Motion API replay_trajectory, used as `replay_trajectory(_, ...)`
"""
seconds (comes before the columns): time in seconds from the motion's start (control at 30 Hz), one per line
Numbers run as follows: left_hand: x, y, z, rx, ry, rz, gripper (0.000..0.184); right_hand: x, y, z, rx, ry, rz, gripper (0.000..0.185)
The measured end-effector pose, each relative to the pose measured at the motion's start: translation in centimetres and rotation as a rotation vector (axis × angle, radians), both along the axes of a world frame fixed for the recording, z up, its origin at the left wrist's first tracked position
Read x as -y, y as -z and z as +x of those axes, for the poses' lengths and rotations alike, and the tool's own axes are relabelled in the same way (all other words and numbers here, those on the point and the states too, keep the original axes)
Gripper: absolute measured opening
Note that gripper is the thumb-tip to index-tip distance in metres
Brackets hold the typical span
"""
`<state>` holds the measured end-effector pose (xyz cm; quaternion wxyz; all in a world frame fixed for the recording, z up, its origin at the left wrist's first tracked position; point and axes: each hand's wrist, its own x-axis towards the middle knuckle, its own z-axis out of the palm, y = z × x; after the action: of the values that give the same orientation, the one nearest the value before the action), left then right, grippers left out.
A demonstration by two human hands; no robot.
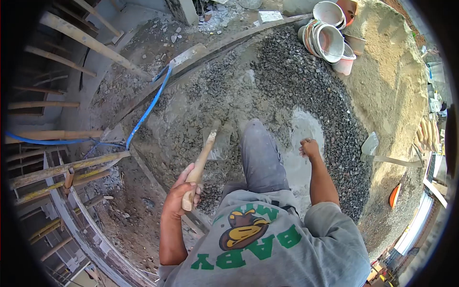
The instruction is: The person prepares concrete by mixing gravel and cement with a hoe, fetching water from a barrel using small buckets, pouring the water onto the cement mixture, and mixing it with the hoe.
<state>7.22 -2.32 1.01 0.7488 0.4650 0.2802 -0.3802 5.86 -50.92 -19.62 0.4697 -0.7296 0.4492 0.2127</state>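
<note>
My left hand [185, 187] is wrapped around the wooden handle of a hoe [204, 155]. The handle slants away from me, and its far end meets a flat, mud-smeared blade resting in the wet grey concrete mix [191, 110]. Part of the blade blends into the mix, so its full outline is hard to make out. Off to the right, my right hand [310, 148] hangs in the air with its fingers curled in and nothing visible in them. Below it lies a pale grey powdery patch [306, 129], apart from the hand. My bent knee is between the two hands.
Dark gravel [344, 143] curves along the right side, with a sand heap [387, 62] beyond it. Stacked buckets [330, 42] stand at the upper right. A blue hose [152, 107] crosses the board edging on the left. Bamboo poles [91, 43] and wooden framing line the far left.
</note>
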Motion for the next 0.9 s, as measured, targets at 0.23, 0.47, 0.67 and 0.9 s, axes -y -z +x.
replay_trajectory(0.23,-0.5,0.1,1.0,0.039,0.118,0.052,0.065,-1.2,-3.9,1.2,0.131,-0.114,-0.075,0.028)
replay_trajectory(0.47,1.0,0.5,-0.9,0.082,0.129,0.026,0.061,-1.1,-5.7,-6.4,0.12,0.061,-0.066,0.029)
replay_trajectory(0.67,-0.3,0.9,-0.7,0.092,0.065,0.018,0.062,0.5,-4.9,-9.3,-0.001,0.124,-0.083,0.027)
replay_trajectory(0.9,-1.0,1.5,-4.6,0.092,-0.009,0.029,0.062,-1.1,-6.5,4.8,0.185,-0.131,-0.176,0.026)
